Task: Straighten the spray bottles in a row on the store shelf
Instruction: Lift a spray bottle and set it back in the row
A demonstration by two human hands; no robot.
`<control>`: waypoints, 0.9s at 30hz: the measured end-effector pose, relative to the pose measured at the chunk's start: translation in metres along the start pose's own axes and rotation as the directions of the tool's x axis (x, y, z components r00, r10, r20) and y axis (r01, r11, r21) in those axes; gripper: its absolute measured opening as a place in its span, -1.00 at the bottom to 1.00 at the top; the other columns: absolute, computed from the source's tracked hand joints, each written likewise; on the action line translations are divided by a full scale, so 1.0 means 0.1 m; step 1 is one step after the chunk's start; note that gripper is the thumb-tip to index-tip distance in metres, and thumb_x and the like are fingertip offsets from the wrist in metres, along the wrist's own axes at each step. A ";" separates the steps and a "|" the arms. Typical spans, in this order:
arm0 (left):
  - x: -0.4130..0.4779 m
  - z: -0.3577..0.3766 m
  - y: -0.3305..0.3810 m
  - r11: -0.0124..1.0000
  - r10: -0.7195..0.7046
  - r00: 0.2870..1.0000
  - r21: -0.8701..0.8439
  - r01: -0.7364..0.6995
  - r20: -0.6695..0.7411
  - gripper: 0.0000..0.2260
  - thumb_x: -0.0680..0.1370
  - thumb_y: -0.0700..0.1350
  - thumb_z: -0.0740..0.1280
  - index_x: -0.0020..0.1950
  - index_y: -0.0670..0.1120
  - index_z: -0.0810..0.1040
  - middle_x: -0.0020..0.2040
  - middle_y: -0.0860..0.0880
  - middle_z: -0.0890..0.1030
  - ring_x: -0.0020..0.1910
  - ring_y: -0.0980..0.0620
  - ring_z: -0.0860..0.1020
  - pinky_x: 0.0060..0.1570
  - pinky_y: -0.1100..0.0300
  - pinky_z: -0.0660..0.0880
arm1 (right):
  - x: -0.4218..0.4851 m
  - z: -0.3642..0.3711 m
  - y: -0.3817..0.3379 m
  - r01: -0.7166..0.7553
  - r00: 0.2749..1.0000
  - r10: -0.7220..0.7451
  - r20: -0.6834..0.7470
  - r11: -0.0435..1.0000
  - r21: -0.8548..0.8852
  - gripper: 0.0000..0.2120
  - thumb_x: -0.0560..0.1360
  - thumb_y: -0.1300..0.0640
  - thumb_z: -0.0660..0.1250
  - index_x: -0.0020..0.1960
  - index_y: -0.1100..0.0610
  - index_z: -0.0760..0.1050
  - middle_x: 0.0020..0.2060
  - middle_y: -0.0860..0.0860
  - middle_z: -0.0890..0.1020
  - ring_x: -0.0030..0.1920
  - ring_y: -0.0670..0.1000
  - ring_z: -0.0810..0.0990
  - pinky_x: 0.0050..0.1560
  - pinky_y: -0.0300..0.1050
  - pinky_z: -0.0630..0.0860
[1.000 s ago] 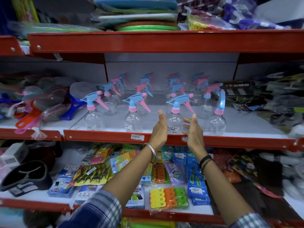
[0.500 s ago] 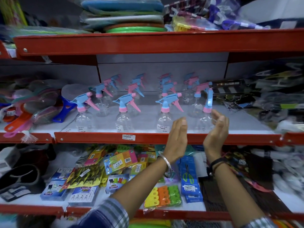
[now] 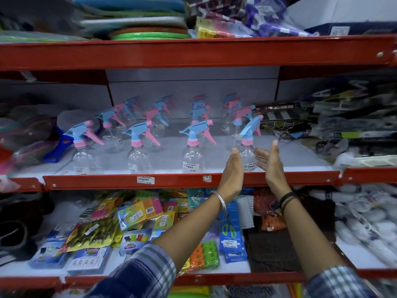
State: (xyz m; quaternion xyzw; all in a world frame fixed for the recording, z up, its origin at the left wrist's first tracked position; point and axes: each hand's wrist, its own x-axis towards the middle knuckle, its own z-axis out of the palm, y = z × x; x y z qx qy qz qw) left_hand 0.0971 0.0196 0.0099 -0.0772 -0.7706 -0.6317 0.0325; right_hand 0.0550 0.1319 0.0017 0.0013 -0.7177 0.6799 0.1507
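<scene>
Left hand (image 3: pixel 233 172) and right hand (image 3: pixel 271 163) flat, unclenched, flanking the clear plastic spray bottle with blue trigger and pink collar (image 3: pixel 247 155), rightmost at red metal shelf's front edge (image 3: pixel 171 180), gripping nothing

Four clear plastic spray bottles with pink collars and blue trigger heads (image 3: pixel 192 147) stand in the front row of the red-edged metal store shelf (image 3: pixel 171 181). Behind them, more of the same kind line up in four files running back; I make out about ten, though the rearmost blur together. Two bare hands (image 3: pixel 233 171) reach in. One silver bangle (image 3: pixel 219 201) and two dark wristbands (image 3: pixel 286 198) circle the wrists.
</scene>
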 end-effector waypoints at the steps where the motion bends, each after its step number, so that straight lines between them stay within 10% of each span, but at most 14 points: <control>1: 0.03 -0.01 0.01 1.000 -0.010 1.000 -0.004 0.010 0.000 -0.18 0.35 0.39 -0.29 0.49 -0.02 0.08 0.52 -0.01 0.14 0.48 0.03 0.12 0.45 0.08 0.01 | -0.03 0.00 0.00 0.008 1.000 -0.008 -0.023 1.000 0.001 -0.22 0.51 -0.34 -0.20 0.28 0.20 0.46 0.27 0.14 0.54 0.15 0.06 0.52 0.33 0.11 0.36; 8: 0.19 -0.01 0.00 0.997 -0.074 0.997 -0.029 0.073 -0.034 -0.25 0.45 0.34 -0.30 0.47 -0.06 0.13 0.50 -0.08 0.20 0.47 -0.06 0.18 0.41 0.04 0.07 | -0.06 0.02 0.08 0.058 0.990 -0.054 -0.131 0.998 0.024 -0.26 0.51 -0.34 -0.17 0.16 0.20 0.51 0.09 0.12 0.60 0.06 0.07 0.57 -0.04 -0.13 0.43; 19: 0.23 0.00 0.03 0.996 -0.083 0.995 -0.023 0.082 -0.062 -0.25 0.44 0.36 -0.28 0.47 -0.03 0.17 0.49 -0.07 0.24 0.45 -0.06 0.22 0.40 0.07 0.09 | -0.13 0.07 0.14 0.109 0.964 -0.115 -0.242 0.993 -0.041 -0.31 0.46 -0.38 -0.15 0.03 0.10 0.51 0.06 0.13 0.60 0.02 0.04 0.57 0.10 0.03 0.47; 27: -0.15 -0.34 0.24 0.915 0.403 0.888 0.126 -0.384 -0.221 -0.57 0.60 0.06 -0.06 0.43 -0.04 0.24 0.46 0.01 0.29 0.42 0.18 0.21 0.43 0.20 0.11 | -0.37 0.29 -0.43 0.557 0.777 -0.582 -0.240 0.813 -0.170 -0.56 0.57 -0.07 -0.05 0.13 0.17 0.47 0.05 0.07 0.52 0.09 0.02 0.49 0.13 -0.12 0.40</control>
